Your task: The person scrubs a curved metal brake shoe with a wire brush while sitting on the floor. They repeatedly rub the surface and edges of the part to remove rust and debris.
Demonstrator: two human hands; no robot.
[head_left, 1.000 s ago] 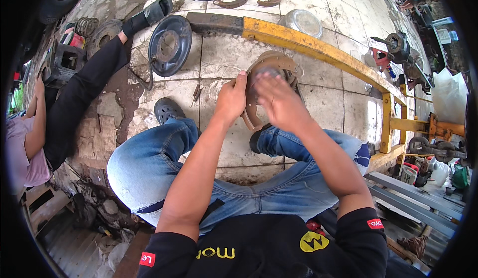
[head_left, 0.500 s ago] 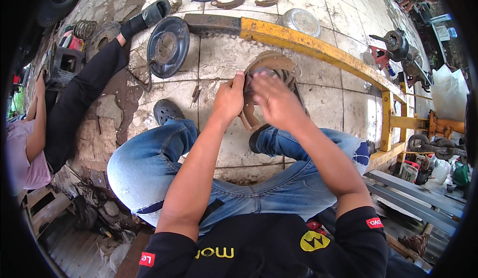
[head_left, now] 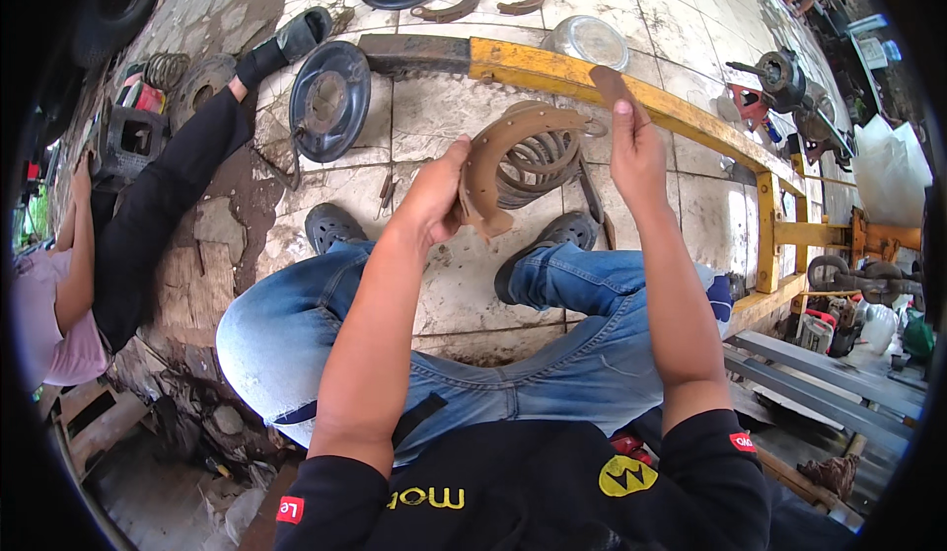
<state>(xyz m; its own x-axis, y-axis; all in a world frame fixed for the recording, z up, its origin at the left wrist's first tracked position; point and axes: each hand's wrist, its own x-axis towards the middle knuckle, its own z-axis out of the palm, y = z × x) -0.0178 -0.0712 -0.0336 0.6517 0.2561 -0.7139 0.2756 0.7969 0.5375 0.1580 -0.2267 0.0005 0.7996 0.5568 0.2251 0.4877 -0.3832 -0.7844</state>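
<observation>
My left hand (head_left: 439, 194) is closed round the outer edge of a curved, rust-brown brake shoe (head_left: 480, 176), which is held up over the tiled floor. Small rivet holes dot its arc. My right hand (head_left: 639, 156) is raised to the right, apart from the shoe, pinching a small brown piece that looks like sandpaper (head_left: 608, 84). Behind the shoe, a rusty coil spring (head_left: 538, 173) is partly hidden. Beside the spring, a long, narrow dark strip (head_left: 594, 196) rests on the tiles.
A yellow steel frame (head_left: 631, 96) crosses beyond my hands. Round black backing plates (head_left: 330, 101) and two more brake shoes (head_left: 449, 3) lie on the floor. A glass-like round container (head_left: 589, 41) stands behind the beam. Another person's leg (head_left: 178, 181) stretches in from the left.
My right hand has moved off the brake shoe to the right and up, with the brown piece now visible in it. The left hand has shifted slightly left, still holding the shoe.
</observation>
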